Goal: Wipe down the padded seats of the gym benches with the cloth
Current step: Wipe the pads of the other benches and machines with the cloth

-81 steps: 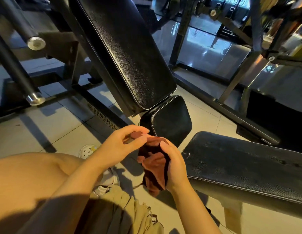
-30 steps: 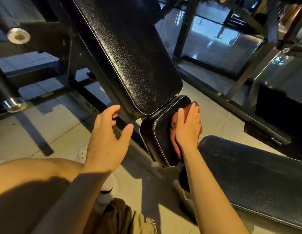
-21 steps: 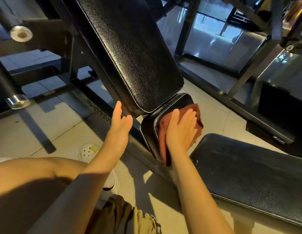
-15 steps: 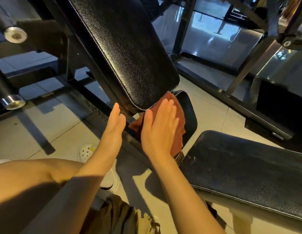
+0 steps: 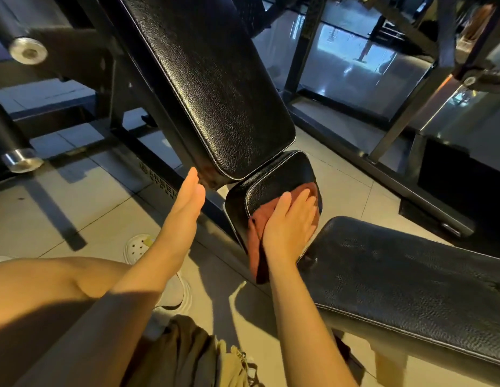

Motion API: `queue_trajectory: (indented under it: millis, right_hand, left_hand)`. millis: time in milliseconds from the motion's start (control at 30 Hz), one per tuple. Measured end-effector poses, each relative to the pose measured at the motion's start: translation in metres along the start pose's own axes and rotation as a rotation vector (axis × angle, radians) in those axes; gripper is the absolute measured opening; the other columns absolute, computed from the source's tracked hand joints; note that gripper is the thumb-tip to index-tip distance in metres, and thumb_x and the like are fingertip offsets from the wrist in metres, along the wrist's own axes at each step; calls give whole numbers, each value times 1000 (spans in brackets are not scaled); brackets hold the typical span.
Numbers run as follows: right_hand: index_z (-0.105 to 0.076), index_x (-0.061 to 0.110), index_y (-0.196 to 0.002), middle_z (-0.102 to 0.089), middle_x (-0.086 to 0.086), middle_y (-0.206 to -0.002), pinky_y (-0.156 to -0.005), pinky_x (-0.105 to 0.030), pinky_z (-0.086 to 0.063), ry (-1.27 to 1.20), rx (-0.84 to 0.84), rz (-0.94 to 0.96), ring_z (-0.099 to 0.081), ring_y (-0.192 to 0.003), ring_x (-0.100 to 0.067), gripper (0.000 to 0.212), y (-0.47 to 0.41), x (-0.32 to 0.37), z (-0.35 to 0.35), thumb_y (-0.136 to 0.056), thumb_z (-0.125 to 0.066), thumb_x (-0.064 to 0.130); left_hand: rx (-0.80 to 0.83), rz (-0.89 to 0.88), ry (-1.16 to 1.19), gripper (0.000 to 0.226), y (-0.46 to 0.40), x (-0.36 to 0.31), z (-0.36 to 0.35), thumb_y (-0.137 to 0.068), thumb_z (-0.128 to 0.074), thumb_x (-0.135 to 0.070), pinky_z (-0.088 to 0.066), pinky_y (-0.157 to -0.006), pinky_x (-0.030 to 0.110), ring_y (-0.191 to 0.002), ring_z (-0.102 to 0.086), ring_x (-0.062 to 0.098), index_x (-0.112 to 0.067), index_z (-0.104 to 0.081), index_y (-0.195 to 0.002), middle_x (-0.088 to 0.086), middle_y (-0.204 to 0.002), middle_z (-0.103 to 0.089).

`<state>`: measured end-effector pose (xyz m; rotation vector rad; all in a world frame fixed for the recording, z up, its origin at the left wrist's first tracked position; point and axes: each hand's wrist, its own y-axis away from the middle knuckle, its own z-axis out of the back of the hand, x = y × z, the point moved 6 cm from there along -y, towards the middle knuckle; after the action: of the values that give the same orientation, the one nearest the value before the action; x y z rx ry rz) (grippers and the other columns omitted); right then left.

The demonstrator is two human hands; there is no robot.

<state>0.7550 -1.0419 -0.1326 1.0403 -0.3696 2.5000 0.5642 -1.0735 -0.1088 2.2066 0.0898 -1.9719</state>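
Padded surfaces, three — long inclined back pad (image 5: 215, 88), small seat pad (image 5: 274, 188) just below its lower edge, and a flat bench pad (image 5: 411, 297) to the right, its near end just beside the small pad.
Open room: tiled floor (image 5: 84, 208) lies bare to the left, between the frame bars; steel uprights crowd the right and rear.
Cloth (image 5: 260, 236), one, rust-red — spread on the small seat pad, one corner hanging past the pad's lower edge.
Hands, two. Right hand (image 5: 292, 227): flat, fingers straight and together, pressing the cloth onto the pad. Left hand (image 5: 187, 202): open, fingers straight, edge-on, fingertips at the back pad's lower corner, holding nothing.
Shoe (image 5: 140, 247), one white, on the floor.
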Motion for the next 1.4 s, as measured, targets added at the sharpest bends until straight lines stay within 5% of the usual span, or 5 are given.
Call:
queue_trajectory:
  millis: [333,700,867,1200,1400]
  right_hand:
    - [13,23,-152,10,-1,-160,-119,-41,2,254,119,650,8,-149,-22,113,61,-11,-6,-82,-74,41]
    - [1,18,-153,-3,-5,-163,-121,-39,9,41,53,402,0,-151,-24,103,56,-12,-15,-82,-74,7]
    - [22,32,-146,8,5,-157,-122,-52,-6,2,77,412,0,-150,-25,109,45,19,-21,-89,-69,23]
    - [-5,29,-155,-13,3,-163,-122,-42,-14,-69,110,561,-13,-149,-16,90,2,49,0,-83,-32,76]
    - [-23,25,-153,-36,-8,-154,-116,-52,-28,-283,41,-14,-36,-139,-30,79,-30,-21,-5,-90,-36,71]
  left_hand:
    - [10,-65,-112,50,11,-8,9,-105,-29,-28,-20,-119,30,-137,-24,-2,-29,-14,-153,-11,-158,-22]
    - [3,-111,-14,69,27,-23,16,-86,-31,-55,-19,-116,23,-138,-22,-10,-40,-16,-151,-25,-154,-25]
    - [-28,-89,26,69,24,-25,20,-85,-31,-56,-19,-117,23,-137,-24,-11,-41,-18,-151,-24,-155,-25]
    - [-32,-85,-20,61,26,-20,28,-85,-35,-60,-22,-119,30,-137,-26,-10,-49,-27,-144,-28,-151,-30]
    - [15,-147,-62,55,32,-26,28,-84,-37,-53,-28,-89,-2,-110,-30,-34,-50,-30,-138,-29,-146,-33]
